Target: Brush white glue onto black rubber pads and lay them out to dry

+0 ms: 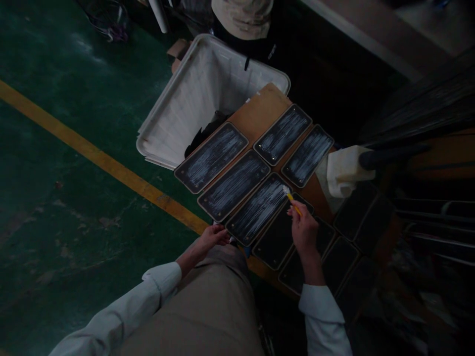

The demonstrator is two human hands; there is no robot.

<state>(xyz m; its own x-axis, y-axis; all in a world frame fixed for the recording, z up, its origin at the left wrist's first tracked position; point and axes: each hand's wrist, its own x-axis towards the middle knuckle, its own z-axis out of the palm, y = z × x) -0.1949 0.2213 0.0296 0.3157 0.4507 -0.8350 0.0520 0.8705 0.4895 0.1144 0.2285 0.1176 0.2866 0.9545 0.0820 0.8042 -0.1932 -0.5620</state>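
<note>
My right hand (305, 228) is closed around a small brush (289, 194) with a yellow handle. Its whitish tip touches the far end of a dark rounded panel (258, 210) streaked with white. At the near end of that same panel, my left hand (214, 236) has its fingers curled at the corner; their exact hold is partly hidden. Several similar streaked panels, among them a left one (211, 158) and a far one (282, 133), lie on a brown board (265, 106). Plain dark panels (276, 241) without streaks lie to the right, partly beneath my right hand.
A large white bin (170, 109) stands beyond the board, with something dark inside. A whitish plastic container (347, 170) sits at the right, a dark handle-like thing beside it. Green floor with a yellow line (100, 158) spreads left. A person in a beige cap (243, 17) is behind the bin.
</note>
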